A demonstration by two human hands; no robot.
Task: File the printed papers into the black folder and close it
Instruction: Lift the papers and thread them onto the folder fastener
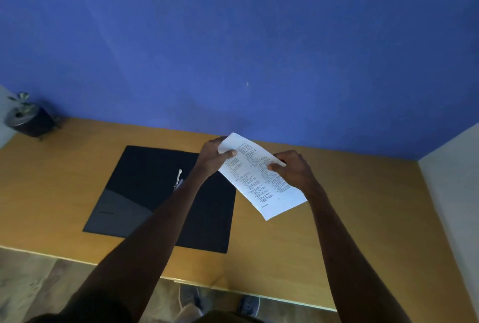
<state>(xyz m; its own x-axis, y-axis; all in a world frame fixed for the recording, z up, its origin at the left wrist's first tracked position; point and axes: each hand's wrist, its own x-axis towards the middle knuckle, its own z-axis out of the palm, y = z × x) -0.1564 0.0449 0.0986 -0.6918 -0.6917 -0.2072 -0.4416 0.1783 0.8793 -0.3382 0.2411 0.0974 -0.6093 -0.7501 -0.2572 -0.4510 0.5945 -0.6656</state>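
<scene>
The black folder (145,180) lies open and flat on the wooden desk (350,219), its metal clip (178,179) standing at the spine. Both hands hold the printed papers (259,183) in the air, just right of the folder and tilted. My left hand (213,158) grips the papers' far left corner, thumb on top. My right hand (293,170) pinches the right edge, thumb on the printed side. My left forearm crosses over the folder's right half and hides part of it.
A dark pot with a small plant (27,118) stands at the desk's far left corner. A blue wall (233,50) rises right behind the desk. A pale wall (453,180) borders the right side. Floor and shoes show below the front edge.
</scene>
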